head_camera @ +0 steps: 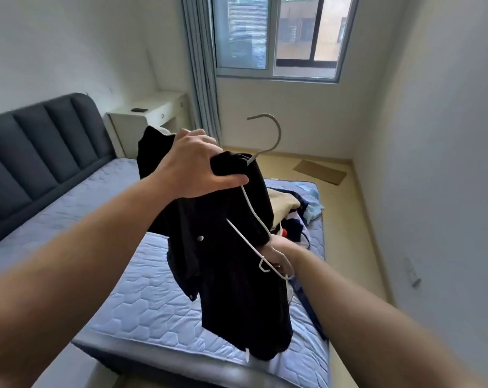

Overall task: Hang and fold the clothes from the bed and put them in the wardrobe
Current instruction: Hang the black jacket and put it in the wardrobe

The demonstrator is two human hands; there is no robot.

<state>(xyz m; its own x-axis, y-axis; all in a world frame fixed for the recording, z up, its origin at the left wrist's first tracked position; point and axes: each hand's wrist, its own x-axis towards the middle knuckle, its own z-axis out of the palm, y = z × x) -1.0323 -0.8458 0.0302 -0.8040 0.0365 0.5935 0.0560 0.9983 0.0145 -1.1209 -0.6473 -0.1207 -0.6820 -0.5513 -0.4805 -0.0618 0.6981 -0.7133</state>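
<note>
A black garment [237, 289] with snap buttons hangs in the air over the bed [142, 306]. My left hand [193, 163] grips its bunched top near the collar. A white wire hanger [276, 135] sticks out of the collar, hook upward, with one arm of it showing outside the cloth. My right hand [279, 256] holds the lower end of that hanger arm at the garment's side, partly hidden behind the cloth. A pile of other clothes [296, 211], beige, navy and light blue, lies on the far corner of the bed.
The blue quilted mattress has a dark padded headboard [44, 144] at the left. A white bedside desk [150, 113] stands by the curtain [201, 79] and window. A flat cardboard piece [320, 172] lies on the floor. The white wall is close on the right.
</note>
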